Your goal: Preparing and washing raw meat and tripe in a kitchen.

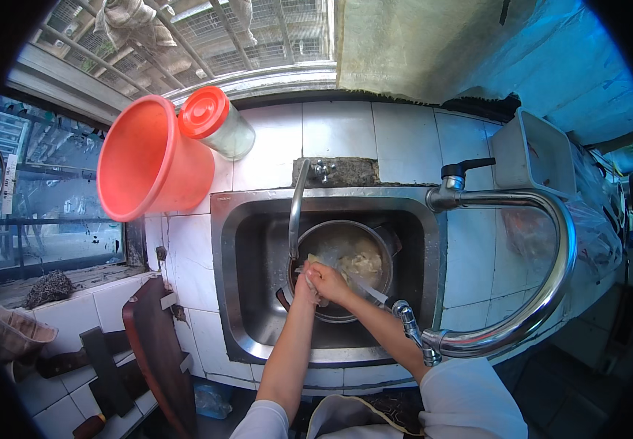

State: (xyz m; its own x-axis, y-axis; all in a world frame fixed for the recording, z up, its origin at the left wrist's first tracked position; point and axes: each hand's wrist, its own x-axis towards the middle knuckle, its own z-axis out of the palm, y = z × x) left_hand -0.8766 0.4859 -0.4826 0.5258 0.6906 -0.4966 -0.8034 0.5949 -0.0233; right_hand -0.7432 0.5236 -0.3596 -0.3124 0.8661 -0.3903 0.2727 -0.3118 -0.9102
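In the stainless steel sink (250, 329) stands a round metal pot (344, 225) with cloudy water and pale food pieces (366, 260), which I cannot identify. My left hand (306, 285) and my right hand (327, 282) meet over the pot's near left part, closed around a small pale piece of the same sort. The fingers partly hide it. Water runs from the large curved faucet's spout (399, 307) into the pot, beside my right hand. A thinner metal spout (296, 214) hangs just above and left of my hands.
A red plastic bucket (190, 170) and a red-lidded jar (237, 134) stand behind the sink on the left. A greyish plastic bin (506, 148) and plastic bags (585, 236) are at right. A dark red cutting board (152, 351) leans at left, near knives in a rack (108, 370).
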